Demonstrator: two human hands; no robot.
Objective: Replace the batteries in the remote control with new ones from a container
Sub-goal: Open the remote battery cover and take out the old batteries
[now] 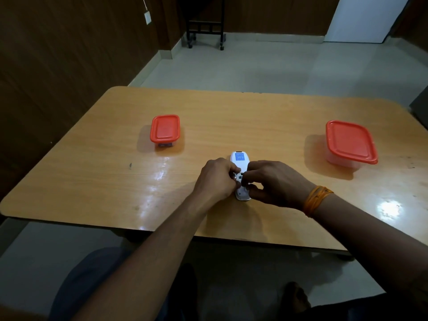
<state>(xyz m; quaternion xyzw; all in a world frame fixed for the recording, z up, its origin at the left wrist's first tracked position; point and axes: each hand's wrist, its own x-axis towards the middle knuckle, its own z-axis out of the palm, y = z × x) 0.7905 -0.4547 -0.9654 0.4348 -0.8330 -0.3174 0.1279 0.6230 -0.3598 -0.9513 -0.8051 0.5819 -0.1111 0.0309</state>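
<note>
Remote (pixel 240 159) mid-table (pixel 231 107), both hands' grip.

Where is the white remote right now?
In the head view, the remote lies face down near the table's front middle, between both hands, with a red-lidded container on either side.

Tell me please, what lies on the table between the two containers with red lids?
In the head view, the white remote control lies between the small container and the larger container, with the left hand and right hand on it.
</note>
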